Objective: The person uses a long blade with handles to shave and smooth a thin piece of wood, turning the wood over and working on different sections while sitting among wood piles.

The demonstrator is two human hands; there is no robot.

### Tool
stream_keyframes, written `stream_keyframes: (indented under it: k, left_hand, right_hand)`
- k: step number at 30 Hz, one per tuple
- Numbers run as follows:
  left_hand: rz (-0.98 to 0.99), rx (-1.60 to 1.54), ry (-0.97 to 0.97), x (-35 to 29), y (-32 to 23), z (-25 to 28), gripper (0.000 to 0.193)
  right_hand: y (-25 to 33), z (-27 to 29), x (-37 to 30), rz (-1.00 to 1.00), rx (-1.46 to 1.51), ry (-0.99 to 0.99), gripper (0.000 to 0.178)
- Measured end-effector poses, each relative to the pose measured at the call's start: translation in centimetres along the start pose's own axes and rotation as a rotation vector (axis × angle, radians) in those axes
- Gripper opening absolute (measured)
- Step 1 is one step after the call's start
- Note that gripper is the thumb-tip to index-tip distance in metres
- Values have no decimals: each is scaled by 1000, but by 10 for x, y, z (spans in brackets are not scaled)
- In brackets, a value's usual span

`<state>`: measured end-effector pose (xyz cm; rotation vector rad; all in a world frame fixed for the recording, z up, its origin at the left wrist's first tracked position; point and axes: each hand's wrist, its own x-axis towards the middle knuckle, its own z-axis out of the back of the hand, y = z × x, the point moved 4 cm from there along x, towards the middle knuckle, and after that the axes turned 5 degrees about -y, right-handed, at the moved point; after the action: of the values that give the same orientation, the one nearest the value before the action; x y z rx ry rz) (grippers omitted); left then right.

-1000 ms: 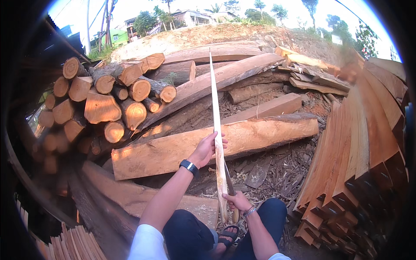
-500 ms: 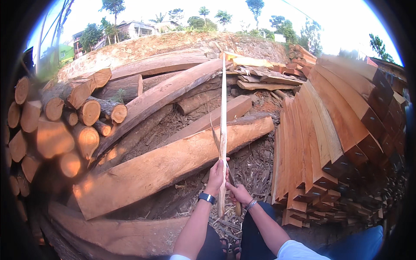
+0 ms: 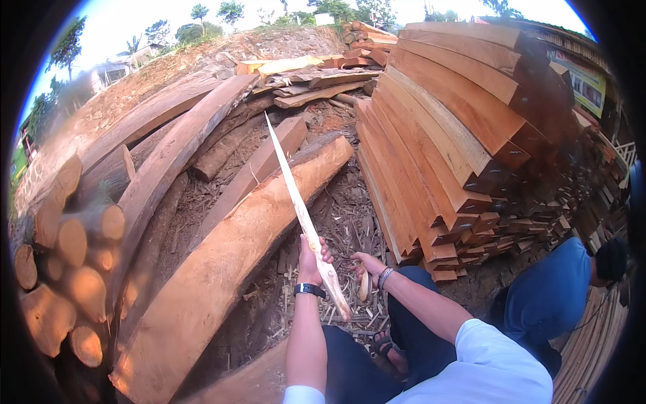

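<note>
On my camera, I see the left hand (image 3: 311, 261) holding a pale stick (image 3: 295, 195) across the slab's (image 3: 229, 262) right edge; the right hand (image 3: 369, 265) holds a wooden handle (image 3: 365, 288).

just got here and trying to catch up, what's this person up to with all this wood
A person sits or crouches among timber, using both bare hands. The left hand grips a long, pale, tapered stick toward its lower, thicker end, with its thin tip slanting up and away. The right hand, apart from the stick, holds a wooden handle; the rest of that tool is hard to make out. A large slab lies ahead, and another person in blue bends over at right.
</note>
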<state>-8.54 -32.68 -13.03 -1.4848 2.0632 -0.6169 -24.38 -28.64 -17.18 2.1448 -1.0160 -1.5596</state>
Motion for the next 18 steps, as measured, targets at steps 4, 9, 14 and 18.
stream_keyframes:
  k: [4,9,14,18]
  left_hand:
    - [101,-40,27,12,17,-6,58]
    - [193,-41,47,21,40,-14,57]
    - [197,-26,19,35,54,-17,60]
    - [173,13,-75,44,64,-10,71]
  right_hand:
    - [18,-1,-21,-36,109,9,31]
    - [55,23,-32,60,-174,31,31]
    - [61,37,-15,175,-322,-71,31]
    - [64,53,6,107,-169,-30,27]
